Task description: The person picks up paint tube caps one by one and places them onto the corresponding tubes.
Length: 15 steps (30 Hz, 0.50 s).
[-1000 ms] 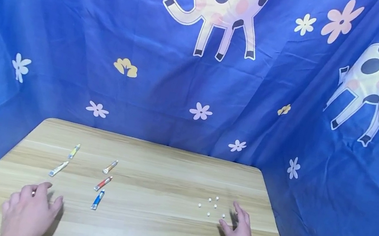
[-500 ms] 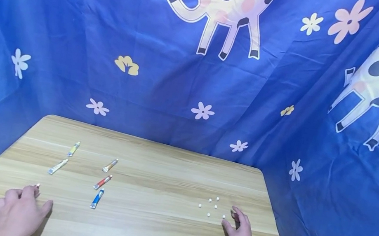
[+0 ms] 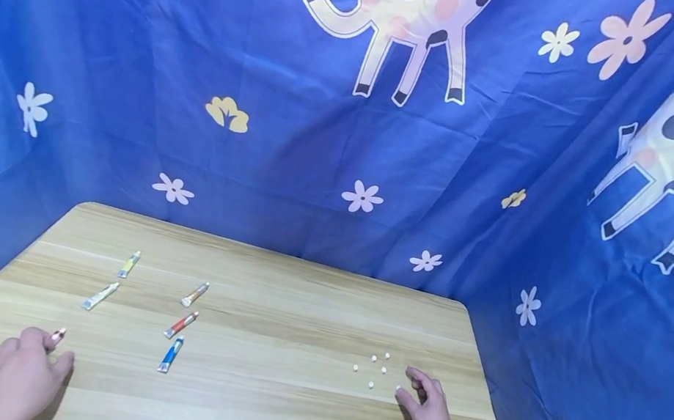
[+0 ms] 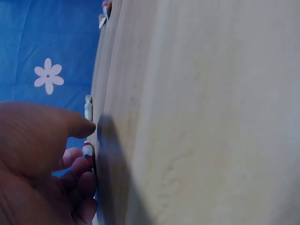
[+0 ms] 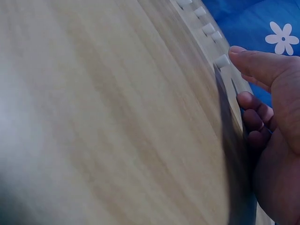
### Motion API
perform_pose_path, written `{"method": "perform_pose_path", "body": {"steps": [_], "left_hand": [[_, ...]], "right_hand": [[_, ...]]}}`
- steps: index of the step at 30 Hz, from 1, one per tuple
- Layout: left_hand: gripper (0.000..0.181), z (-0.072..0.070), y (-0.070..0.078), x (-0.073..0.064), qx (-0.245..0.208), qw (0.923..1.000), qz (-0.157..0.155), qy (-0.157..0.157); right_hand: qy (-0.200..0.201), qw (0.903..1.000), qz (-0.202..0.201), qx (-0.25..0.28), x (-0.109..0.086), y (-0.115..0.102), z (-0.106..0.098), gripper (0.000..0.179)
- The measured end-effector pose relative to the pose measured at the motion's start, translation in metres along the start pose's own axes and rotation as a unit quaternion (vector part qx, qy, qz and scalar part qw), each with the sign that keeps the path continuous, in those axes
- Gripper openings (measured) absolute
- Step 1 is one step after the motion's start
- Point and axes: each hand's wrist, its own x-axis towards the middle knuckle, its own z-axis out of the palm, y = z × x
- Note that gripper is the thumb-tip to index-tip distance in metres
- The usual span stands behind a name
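My left hand (image 3: 18,371) is over the table's near left, fingers relaxed. Right at its index finger lies a small dark-red and white paint tube (image 3: 58,336), partly covered by that hand. In the left wrist view, the tube (image 4: 87,150) shows beyond the fingers, with the thumb apart from them. My right hand (image 3: 429,410) rests low at the right, loosely curved with nothing in its grasp. Close to its thumb tip is a small white cap (image 5: 221,61). Several more white caps (image 3: 371,385) are scattered to its left.
Several paint tubes lie on the left half of the wooden table (image 3: 250,411): yellow (image 3: 129,264), white (image 3: 99,296), orange-brown (image 3: 195,294), red (image 3: 181,325) and blue (image 3: 170,354). A blue curtain (image 3: 293,151) printed with animals and flowers surrounds the table.
My left hand has drawn away to the left, uncovering more of the dark-red tube, which now lies on the table. The right hand has barely moved. The head view has shifted slightly.
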Motion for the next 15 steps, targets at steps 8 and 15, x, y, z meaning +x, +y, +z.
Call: {"method": "perform_pose_path", "body": {"steps": [8,15], "left_hand": [[0.041,-0.011,-0.007,0.007,-0.019,0.9997,0.015,-0.008],[0.038,-0.016,-0.006,0.013,-0.003,0.9994,0.022,-0.028]], "right_hand": [[-0.010,0.9994,0.033,-0.008,0.002,0.004,0.002,0.050],[-0.002,0.9996,0.026,-0.010,0.007,-0.001,-0.001,0.038]]}}
